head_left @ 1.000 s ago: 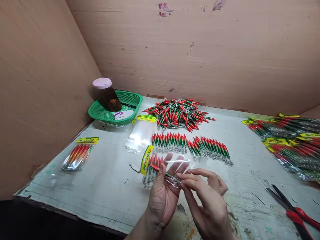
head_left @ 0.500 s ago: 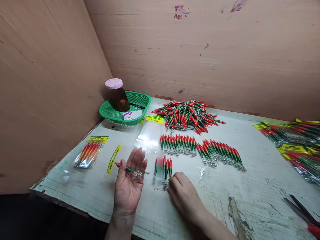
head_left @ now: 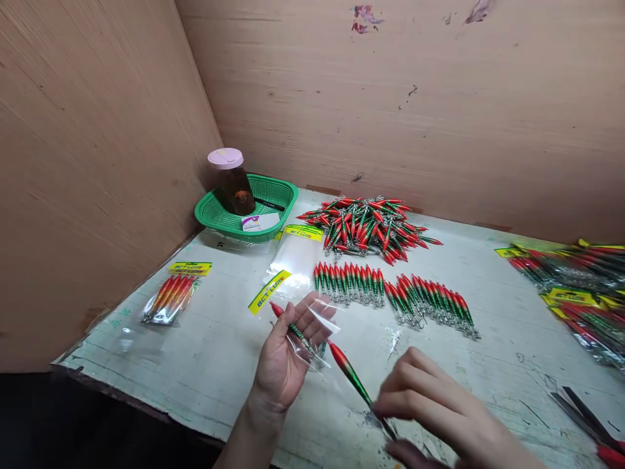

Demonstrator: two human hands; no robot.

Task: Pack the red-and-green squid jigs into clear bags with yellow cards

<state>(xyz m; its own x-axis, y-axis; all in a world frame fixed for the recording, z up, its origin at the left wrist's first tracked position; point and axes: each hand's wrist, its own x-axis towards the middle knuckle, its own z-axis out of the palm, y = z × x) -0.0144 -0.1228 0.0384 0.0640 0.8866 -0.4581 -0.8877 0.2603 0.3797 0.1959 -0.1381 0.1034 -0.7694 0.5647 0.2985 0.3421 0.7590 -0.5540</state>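
Observation:
Tilted palm-up, my left hand (head_left: pixel 280 361) grips a clear plastic bag (head_left: pixel 325 319) with a yellow BCT LURE header (head_left: pixel 269 292). Its thumb presses near one red-and-green fishing lure in the bag (head_left: pixel 297 333). Opposite, my right hand (head_left: pixel 432 397) is closed on the tail end of another fishing lure (head_left: pixel 349 371). That lure's red tip points at the bag's edge, and its hook end is hidden by my fingers. Beyond both hands lie a row of lures (head_left: pixel 349 283) and a second, less even row (head_left: pixel 432 303).
Behind the rows is a heap of lures (head_left: pixel 366 228). Empty clear bags (head_left: pixel 290 257) lie beside a green basket (head_left: pixel 205 212) holding a lidded cup (head_left: pixel 237 189). A packed bag of orange lures (head_left: pixel 173 296) lies left, more packs (head_left: pixel 581 312) right, with scissors (head_left: pixel 586 417) nearer.
My left hand has moved right and now grips the bag with a lure in it. My right hand has lifted another lure off the table and moved right and nearer.

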